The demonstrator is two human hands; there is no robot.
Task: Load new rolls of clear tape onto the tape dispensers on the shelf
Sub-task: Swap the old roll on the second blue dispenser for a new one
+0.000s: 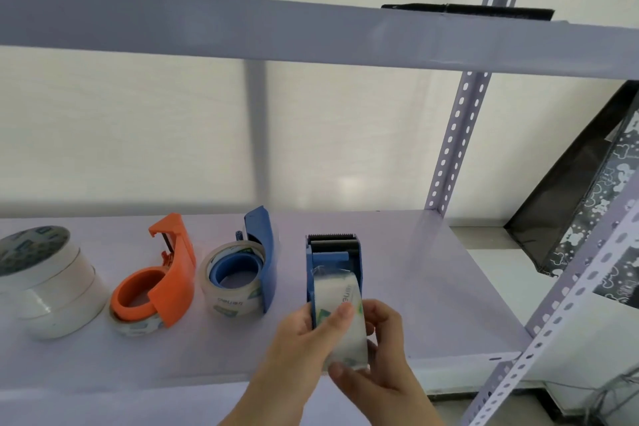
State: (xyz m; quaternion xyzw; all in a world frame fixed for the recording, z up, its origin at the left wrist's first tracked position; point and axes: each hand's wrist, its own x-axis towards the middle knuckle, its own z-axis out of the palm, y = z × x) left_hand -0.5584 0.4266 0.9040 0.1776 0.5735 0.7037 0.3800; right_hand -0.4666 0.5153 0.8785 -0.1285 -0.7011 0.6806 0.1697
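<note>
Two hands on one clear tape roll at the shelf front edge: left hand and right hand both grasping it, seated in blue dispenser. Risk: unevenly seated roll jams; dispenser could slip off the edge.

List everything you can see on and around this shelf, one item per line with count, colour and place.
stack of tape rolls: one stack, white, far left of the shelf.
orange dispenser: one, orange, lying on a clear roll, right of the stack.
blue dispenser: one, blue, mid-shelf, with a clear roll on its hub.
held dispenser: one, blue, right of centre, serrated blade at its far end.
clear tape roll: one, clear, held against the held dispenser.
shelf: one, pale lilac, with perforated uprights.
black patterned bag: one, far right, beyond the shelf.
left hand: gripping the roll.
right hand: gripping the roll.
</note>
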